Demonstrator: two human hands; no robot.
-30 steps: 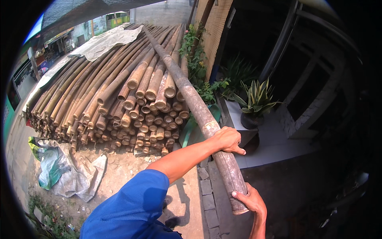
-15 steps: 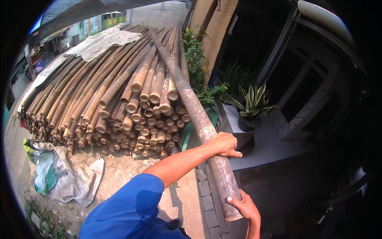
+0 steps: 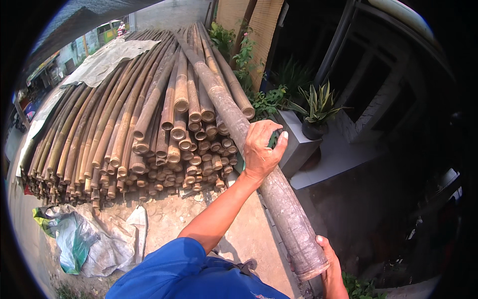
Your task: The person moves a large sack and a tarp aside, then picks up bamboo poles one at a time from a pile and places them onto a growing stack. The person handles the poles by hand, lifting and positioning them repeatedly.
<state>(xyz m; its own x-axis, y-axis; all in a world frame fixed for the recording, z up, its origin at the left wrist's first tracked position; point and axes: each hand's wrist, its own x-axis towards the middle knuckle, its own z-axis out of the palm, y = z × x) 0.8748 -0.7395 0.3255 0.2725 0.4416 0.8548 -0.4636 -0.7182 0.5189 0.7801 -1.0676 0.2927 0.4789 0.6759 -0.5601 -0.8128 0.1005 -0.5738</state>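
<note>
A long, thick bamboo pole (image 3: 291, 214), grey-brown and blotched, slants from the far end of a bamboo stack (image 3: 122, 129) to its cut butt end at my lower right. Partway along it, my left hand (image 3: 261, 147) lies over the top, fingers curled round the far side and thumb raised. Near the butt end my right hand (image 3: 330, 264) grips from the right side, thumb on the upper surface; its other fingers are mostly hidden. The stack beside the pole shows many round, hollow cut ends facing me.
A pale sheet (image 3: 107, 60) covers part of the stack. Crumpled sacking (image 3: 94, 239) lies on the ground at left. On the right, a potted plant (image 3: 316, 112) stands by a white ledge (image 3: 298, 137), with a dark porch beyond. A person (image 3: 121, 28) is far back.
My left hand has slid up and left, farther from the butt end, and its thumb now points up. The butt end and my right hand have shifted slightly right. The view has moved too.
</note>
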